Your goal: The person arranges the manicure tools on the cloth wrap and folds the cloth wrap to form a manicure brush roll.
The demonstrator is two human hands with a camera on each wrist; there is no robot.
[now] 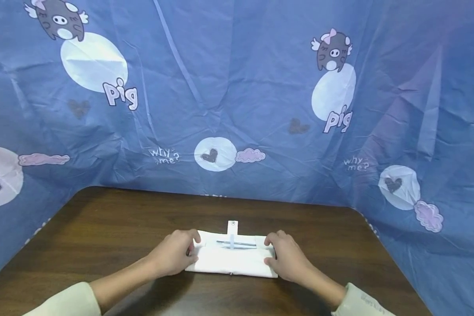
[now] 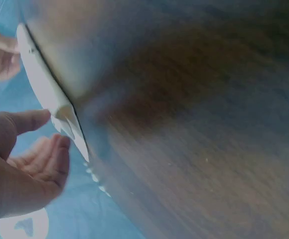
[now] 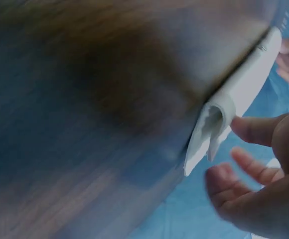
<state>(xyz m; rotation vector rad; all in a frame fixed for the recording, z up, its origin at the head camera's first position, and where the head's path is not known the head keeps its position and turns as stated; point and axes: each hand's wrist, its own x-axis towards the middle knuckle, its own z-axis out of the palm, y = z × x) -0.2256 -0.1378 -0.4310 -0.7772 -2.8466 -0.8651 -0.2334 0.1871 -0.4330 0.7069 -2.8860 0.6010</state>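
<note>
On the table lies a white, partly folded soft case [image 1: 229, 262], its near part folded over. Slender silvery sticks [image 1: 242, 244], kind unclear, show in its middle under a pale band. A short strap [image 1: 232, 227] with a round snap sticks out on the far side. My left hand [image 1: 175, 251] is at the case's left end; in the left wrist view its thumb [image 2: 32, 121] touches the fold. At the opposite end is my right hand [image 1: 289, 259], whose thumb [image 3: 256, 130] touches the rolled edge. Its other fingers look apart from the case.
The case lies on a dark brown wooden table [image 1: 142, 219] with rounded far corners. A blue cloth [image 1: 229, 87] printed with pigs and hearts hangs behind the table and at its sides. Pale sleeves [image 1: 69, 302] cover the forearms.
</note>
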